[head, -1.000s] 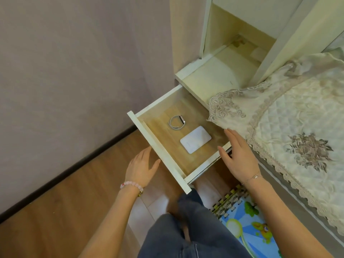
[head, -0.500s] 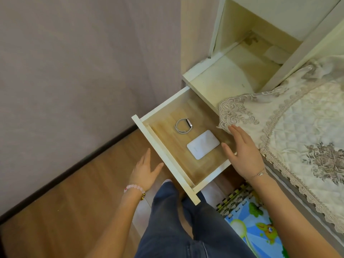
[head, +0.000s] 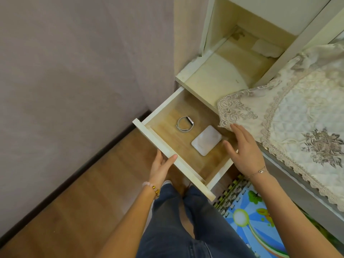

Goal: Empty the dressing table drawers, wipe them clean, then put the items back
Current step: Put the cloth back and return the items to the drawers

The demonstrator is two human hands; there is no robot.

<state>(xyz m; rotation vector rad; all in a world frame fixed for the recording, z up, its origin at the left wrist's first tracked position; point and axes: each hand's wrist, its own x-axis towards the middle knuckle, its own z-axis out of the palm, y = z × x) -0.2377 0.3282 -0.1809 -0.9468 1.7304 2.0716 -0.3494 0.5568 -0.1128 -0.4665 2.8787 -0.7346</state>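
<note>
The dressing table's wooden drawer (head: pixel 161 107) stands pulled out, its white front panel towards me. Inside lie a silver wristband (head: pixel 184 124) and a flat white rectangular pad (head: pixel 206 140). My left hand (head: pixel 161 166) holds the front panel, thumb over its top edge and fingers on the outer face. My right hand (head: pixel 243 151) hovers over the drawer's right side with fingers straight, holding nothing. Its fingertips are close to the corner of the lace cloth (head: pixel 297 118).
The beige lace cloth covers the tabletop on the right and overhangs the drawer's back right corner. An open shelf compartment (head: pixel 214 77) sits above the drawer. A wall is on the left, wooden floor (head: pixel 83 192) below, and a colourful play mat (head: pixel 251 216) beside my legs.
My left hand rose from below the drawer front and took hold of its top edge. My right hand moved in over the drawer's right side. The view shifted slightly.
</note>
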